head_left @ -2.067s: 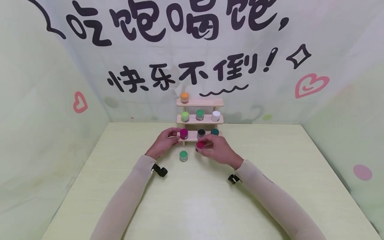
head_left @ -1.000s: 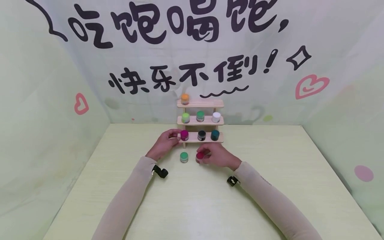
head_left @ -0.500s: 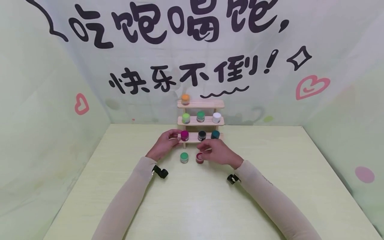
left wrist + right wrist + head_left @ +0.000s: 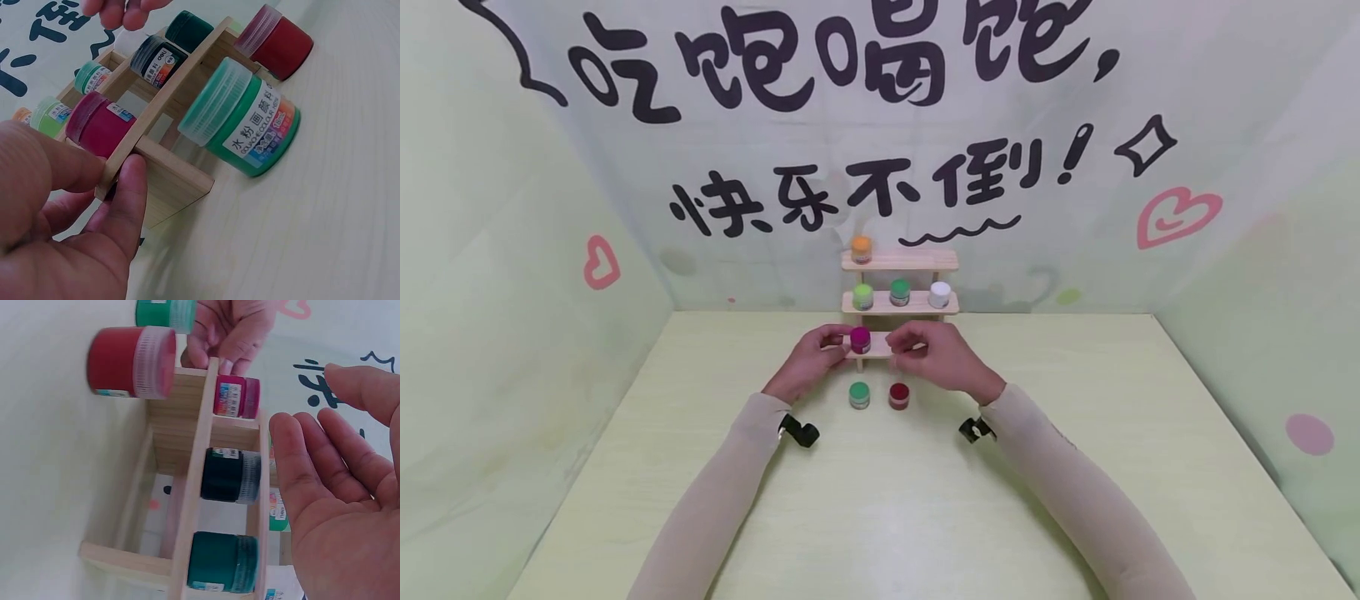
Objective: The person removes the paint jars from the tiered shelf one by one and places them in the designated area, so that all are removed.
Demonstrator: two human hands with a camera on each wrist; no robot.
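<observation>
My left hand [image 4: 808, 362] pinches the left end of the lowest shelf of a three-tier wooden stand [image 4: 912, 261], beside a magenta gouache jar [image 4: 861, 340]. Over that shelf's right part hovers my right hand [image 4: 943, 357], holding nothing, its fingers apart from the thumb in the right wrist view. It hides a black jar [image 4: 222, 475] and a dark teal jar [image 4: 219, 562] from the head view. On the table before the stand, a green jar [image 4: 860, 395] and a red jar [image 4: 898, 396] stand upright side by side.
On the middle shelf are a light green jar [image 4: 862, 297], another green jar [image 4: 899, 292] and a white jar [image 4: 940, 294]. An orange jar [image 4: 861, 249] occupies the top shelf's left end. Behind the stand hangs a printed backdrop [image 4: 760, 275].
My right hand has lowered the red jar from the stand's front onto the table, let go of it and risen back over the lowest shelf. The left hand has kept its place.
</observation>
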